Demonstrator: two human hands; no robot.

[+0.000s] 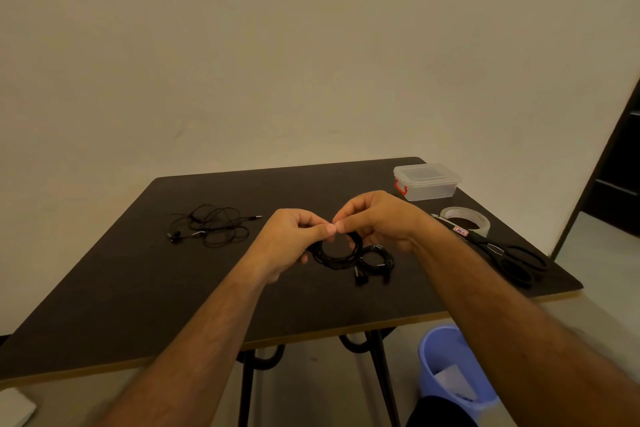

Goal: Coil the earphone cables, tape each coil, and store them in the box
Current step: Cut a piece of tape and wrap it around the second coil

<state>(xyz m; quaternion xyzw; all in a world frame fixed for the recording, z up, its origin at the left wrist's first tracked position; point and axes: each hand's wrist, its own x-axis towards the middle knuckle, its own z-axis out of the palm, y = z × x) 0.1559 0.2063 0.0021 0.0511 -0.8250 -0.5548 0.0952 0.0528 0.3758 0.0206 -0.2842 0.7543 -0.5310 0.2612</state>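
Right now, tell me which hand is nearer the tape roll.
Right. The right hand holds the coil just left of the tape roll; the left hand grips the coil's other side, farther from it.

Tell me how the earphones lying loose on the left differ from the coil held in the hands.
The loose earphones sprawl in a tangled heap with the plug sticking out; the held coil is wound into a tight ring. The loose earphones lie untouched on the table; the held coil is pinched by the left hand and right hand. Both are black.
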